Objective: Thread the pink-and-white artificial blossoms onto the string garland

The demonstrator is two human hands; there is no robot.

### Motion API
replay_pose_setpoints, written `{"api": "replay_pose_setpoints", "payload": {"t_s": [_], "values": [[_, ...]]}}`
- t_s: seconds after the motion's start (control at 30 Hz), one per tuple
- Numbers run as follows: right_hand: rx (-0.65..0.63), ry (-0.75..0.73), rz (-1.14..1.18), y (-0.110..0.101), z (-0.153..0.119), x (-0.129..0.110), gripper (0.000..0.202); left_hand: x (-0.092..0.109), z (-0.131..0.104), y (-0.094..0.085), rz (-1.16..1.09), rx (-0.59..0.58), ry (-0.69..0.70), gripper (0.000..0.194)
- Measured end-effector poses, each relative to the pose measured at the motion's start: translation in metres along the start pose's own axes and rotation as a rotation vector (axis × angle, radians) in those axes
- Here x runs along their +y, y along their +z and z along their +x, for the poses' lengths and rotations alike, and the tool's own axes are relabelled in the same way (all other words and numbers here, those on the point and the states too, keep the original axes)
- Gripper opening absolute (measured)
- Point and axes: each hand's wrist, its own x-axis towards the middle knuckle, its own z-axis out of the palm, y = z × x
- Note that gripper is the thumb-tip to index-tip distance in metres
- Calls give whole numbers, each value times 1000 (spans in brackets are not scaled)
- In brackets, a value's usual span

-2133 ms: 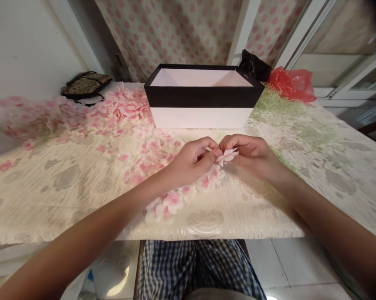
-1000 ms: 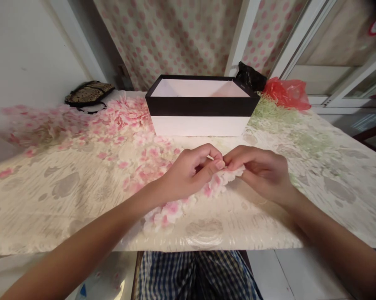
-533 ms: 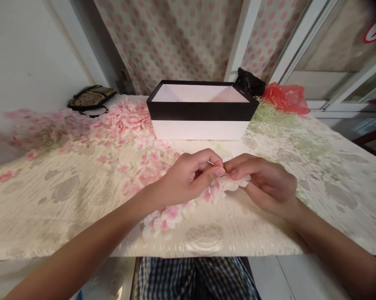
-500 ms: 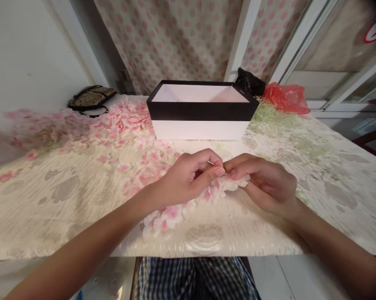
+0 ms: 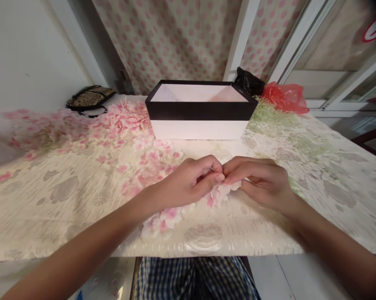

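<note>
My left hand [image 5: 195, 182] is closed in a pinch, thumb against forefinger. A thin pale sliver, too small to name, shows inside its grip. Touching those fingertips, my right hand [image 5: 259, 178] is also closed, its thumb and fingers pressed on a white-and-pink artificial flower [image 5: 219, 195]. Part of this flower hangs below the fingers, just over the cloth. More artificial petals [image 5: 163, 221] lie under and in front of my left forearm; whether they join the held flower is hidden.
A black-and-white box [image 5: 200, 128] stands open-topped behind my hands. Loose pink petals [image 5: 122, 118] spread to its left. Green shredded filler [image 5: 275, 116] lies right, before a red plastic bag [image 5: 286, 97] and a black bag [image 5: 249, 82]. A patterned pouch [image 5: 90, 98] sits far left.
Both hands stay together at nearly the same spot. My right hand has shifted slightly left, its fingers now more closed over the flower, of which less shows.
</note>
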Motion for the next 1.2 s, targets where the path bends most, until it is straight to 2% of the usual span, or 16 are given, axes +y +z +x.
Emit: {"api": "replay_pose_setpoints", "payload": {"t_s": [0.23,0.33,0.4,0.47,0.57,0.6,0.63,0.67,0.7,0.73,0.77,0.83,0.9,1.03,1.2], "values": [[23,48,-17,3,-1,2,24,-4,1,3,-83,-5,-34,13],[35,166,31,2,-1,1,19,-5,2,0,-97,-11,-82,14],[-14,295,120,-2,0,-2,14,-7,4,-4,-93,8,-83,13],[-193,464,303,-10,2,-5,7,-9,6,-8,-76,90,-49,16],[-650,702,600,-21,5,-5,3,-14,9,-14,-132,271,-35,21],[-664,712,654,-24,7,-3,4,-16,10,-15,-177,320,-54,21],[-556,673,681,-26,10,0,4,-17,11,-17,-228,364,-76,22],[-330,580,686,-27,13,2,3,-19,12,-18,-280,404,-101,22],[6,463,663,-28,17,5,7,-20,13,-20,-332,439,-128,20],[232,375,645,-28,20,7,22,-21,14,-22,-385,470,-156,19],[290,348,631,-28,24,9,42,-21,15,-24,-439,501,-180,18],[238,360,587,-28,28,10,80,-22,18,-27,-541,559,-226,17],[149,404,533,-26,27,12,95,-22,19,-30,-621,605,-266,17],[162,458,427,-22,21,19,82,-28,19,-31,-643,634,-338,16],[207,480,186,-21,19,38,67,-38,19,-23,-556,601,-411,17]]}}
